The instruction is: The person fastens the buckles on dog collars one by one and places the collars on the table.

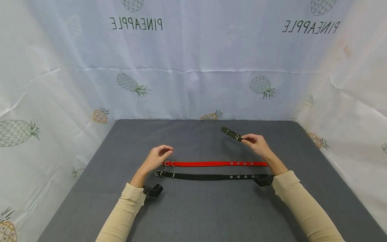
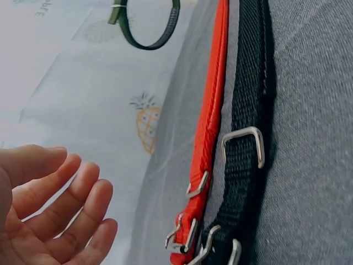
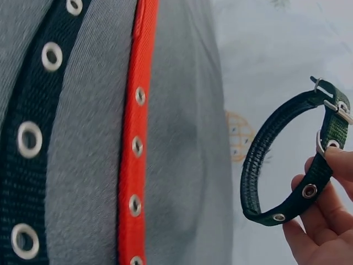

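My right hand (image 1: 252, 140) pinches a dark green collar (image 1: 231, 134) buckled into a loop and holds it above the grey table (image 1: 193, 208). In the right wrist view the green collar (image 3: 287, 165) hangs from my fingertips (image 3: 336, 160) near its buckle. A red collar (image 1: 214, 163) lies flat and straight across the table, with a black collar (image 1: 211, 176) parallel just in front of it. My left hand (image 1: 158, 156) hovers with relaxed fingers over the red collar's buckle end and holds nothing. The left wrist view shows both buckles (image 2: 187, 237) beside my open palm (image 2: 49, 215).
A white pineapple-print cloth (image 1: 193, 67) walls in the table at the back and both sides. Black wrist camera mounts (image 1: 152, 190) sit at both wrists.
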{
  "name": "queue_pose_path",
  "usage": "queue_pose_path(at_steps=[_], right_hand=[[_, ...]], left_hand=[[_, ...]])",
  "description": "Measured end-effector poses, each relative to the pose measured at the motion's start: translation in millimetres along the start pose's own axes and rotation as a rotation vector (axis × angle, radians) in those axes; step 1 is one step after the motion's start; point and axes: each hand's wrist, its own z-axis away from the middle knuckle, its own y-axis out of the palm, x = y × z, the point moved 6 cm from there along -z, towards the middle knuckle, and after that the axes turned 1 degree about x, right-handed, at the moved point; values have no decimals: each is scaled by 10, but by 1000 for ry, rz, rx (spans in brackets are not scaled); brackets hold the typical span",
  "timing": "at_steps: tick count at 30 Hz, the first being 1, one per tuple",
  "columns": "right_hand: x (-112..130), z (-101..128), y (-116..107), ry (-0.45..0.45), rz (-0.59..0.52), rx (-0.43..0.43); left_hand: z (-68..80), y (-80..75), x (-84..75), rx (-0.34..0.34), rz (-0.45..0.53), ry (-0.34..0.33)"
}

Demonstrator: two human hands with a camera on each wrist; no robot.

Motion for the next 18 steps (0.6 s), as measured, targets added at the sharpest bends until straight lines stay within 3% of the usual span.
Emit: queue_pose_path(at_steps=[11,18], right_hand=[[-230,-39,15,75,6,-23],[-270,-65,18,41,99,-52]], left_hand=[[31,-11,75,0,-13,-35],[42,-8,100,10,-22,-41]])
